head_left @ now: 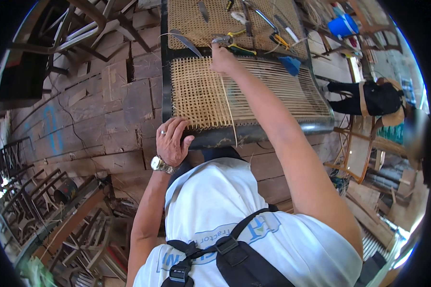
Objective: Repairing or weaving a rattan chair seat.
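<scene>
In front of me lies a dark frame (273, 133) with a panel of woven cane (196, 93); its left part is a close lattice, its right part bare parallel strands (287, 98). My left hand (172, 139), with a ring and a wristwatch, rests at the frame's near left corner, fingers loosely bent and thumb apart. My right hand (223, 59) reaches to the panel's far edge, fingers closed beside pliers (220, 40); what they pinch is hidden. A loose cane strand (230, 105) runs from under that hand over the near rail. Another thin strand curves in from the left.
On the far woven panel (184, 14) lie a knife (186, 42), yellow-handled pliers (242, 49), a hacksaw (268, 24) and a blue piece (290, 65). Wooden chair frames (81, 28) stand left. At right are a blue bucket (343, 26) and another person (378, 98).
</scene>
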Tool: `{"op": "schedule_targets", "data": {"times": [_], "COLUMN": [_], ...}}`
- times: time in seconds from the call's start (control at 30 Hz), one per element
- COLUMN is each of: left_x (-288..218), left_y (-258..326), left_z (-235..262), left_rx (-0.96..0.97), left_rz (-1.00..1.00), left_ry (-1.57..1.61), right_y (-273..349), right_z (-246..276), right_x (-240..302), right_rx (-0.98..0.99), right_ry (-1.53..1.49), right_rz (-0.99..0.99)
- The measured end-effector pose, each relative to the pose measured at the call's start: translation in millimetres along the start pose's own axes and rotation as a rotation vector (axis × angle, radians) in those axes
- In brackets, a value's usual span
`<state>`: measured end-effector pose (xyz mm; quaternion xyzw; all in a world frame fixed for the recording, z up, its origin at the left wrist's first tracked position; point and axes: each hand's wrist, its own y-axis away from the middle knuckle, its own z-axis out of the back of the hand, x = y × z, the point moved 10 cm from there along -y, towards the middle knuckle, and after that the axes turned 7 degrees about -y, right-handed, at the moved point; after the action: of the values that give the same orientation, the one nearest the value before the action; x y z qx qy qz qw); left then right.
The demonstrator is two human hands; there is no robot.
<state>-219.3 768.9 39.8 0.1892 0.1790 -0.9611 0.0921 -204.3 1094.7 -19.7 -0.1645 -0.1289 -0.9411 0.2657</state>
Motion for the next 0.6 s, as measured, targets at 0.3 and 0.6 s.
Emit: {"op": "schedule_targets", "data": {"times": [0.3,0.6], "left_x": [3.9,6.7], "left_y": [-6.4,-6.1], "left_z": [-3.2,-5.5], "left_rx": [-0.030,-0.025], "left_rz": [0.100,0.097], "left_ry": [-0.051,-0.035], "right_y": [-62.2,-64.5], "right_z": [-34.7,-50.8], "right_x": [-22.8,-84.3], "right_rx": [0.379,0.594], "right_ry": [0.299,0.008], "right_rz": [0.486,-0.114]}}
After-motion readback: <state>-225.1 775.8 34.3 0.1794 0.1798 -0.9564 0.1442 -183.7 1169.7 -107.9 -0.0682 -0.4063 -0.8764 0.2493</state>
